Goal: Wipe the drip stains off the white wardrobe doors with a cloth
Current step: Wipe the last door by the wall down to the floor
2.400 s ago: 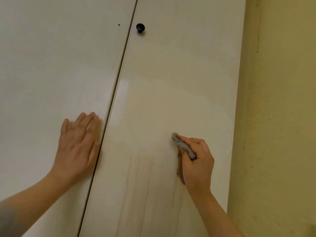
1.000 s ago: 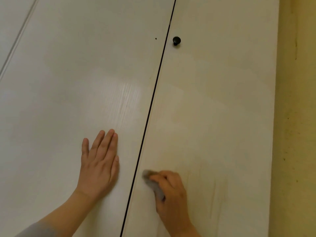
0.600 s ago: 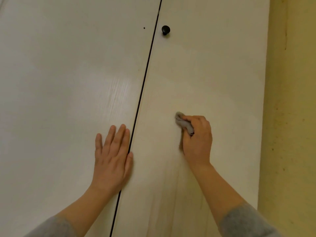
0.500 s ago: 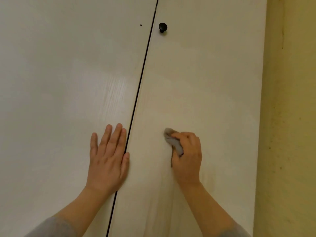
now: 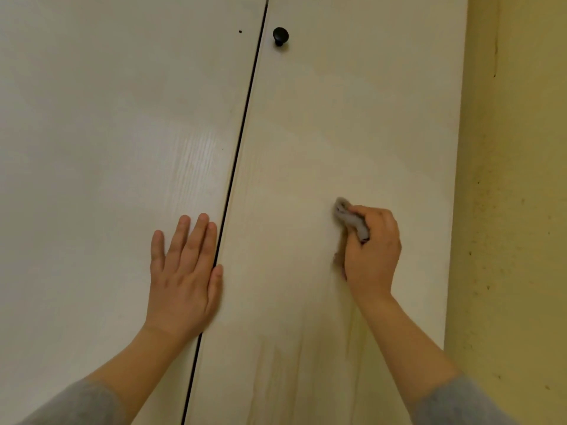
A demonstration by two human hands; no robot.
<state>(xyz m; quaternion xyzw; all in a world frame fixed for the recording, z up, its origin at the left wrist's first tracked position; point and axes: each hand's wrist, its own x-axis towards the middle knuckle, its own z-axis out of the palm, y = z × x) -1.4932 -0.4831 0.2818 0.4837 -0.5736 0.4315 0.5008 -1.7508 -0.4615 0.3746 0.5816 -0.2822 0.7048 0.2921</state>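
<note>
White laminate with a faint grain covers the left door. The left hand lies flat on it, fingers straight and close together, its thumb right at the dark seam between the doors. Across the seam, the right door carries a black knob near the top. Midway down this door the right hand has its fingers curled round a bunched grey cloth, whose upper end pokes out and presses on the panel. Faint brownish drip stains run lengthwise down the door, below the cloth and across toward the seam. The coming stroke probably has to travel downward along those streaks, and the right hand is the nearer one. Yellow wall borders the door's right edge.
</note>
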